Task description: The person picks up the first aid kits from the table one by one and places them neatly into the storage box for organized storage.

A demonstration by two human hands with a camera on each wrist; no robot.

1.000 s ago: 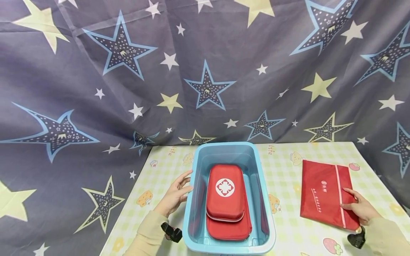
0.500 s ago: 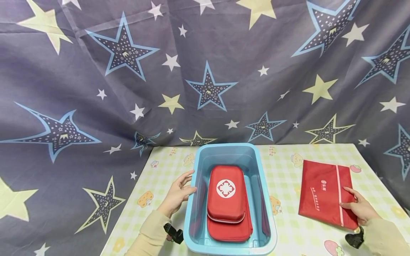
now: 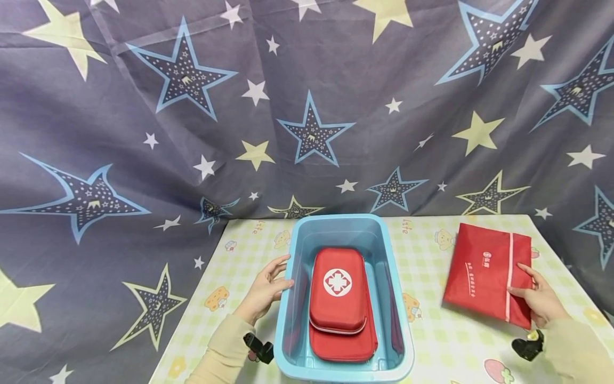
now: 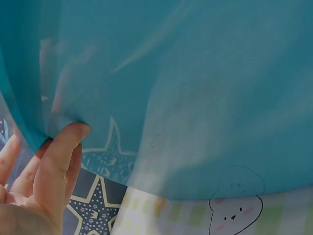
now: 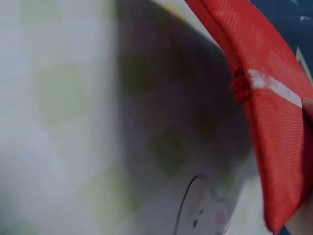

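Against the left rim of a light blue plastic basin point(image 3: 405, 341), my left hand point(image 3: 261, 293) rests its thumb and fingers, touching the outside. The left wrist view shows one fingertip on the blue wall point(image 4: 205, 98). Inside the basin, a red zip case point(image 3: 338, 304) with a white cross emblem lies on top of a larger flat red case point(image 3: 345, 349). On the right, my right hand point(image 3: 542, 301) grips the edge of a flat red fabric pouch point(image 3: 484, 272) with white print and a pale stripe. The pouch point(image 5: 279, 122) is tilted and raised, its shadow beneath it.
A checked tablecloth point(image 3: 431, 298) with cartoon prints covers the table. Behind and to the left hangs a dark curtain point(image 3: 230, 106) patterned with stars. A thin dark reddish item point(image 3: 395, 325) seems to stand along the basin's right inner wall.
The red pouch has tilted and moved away from me, lifting off the tablecloth in my right hand. My left hand, the basin and the cases inside it stay put.
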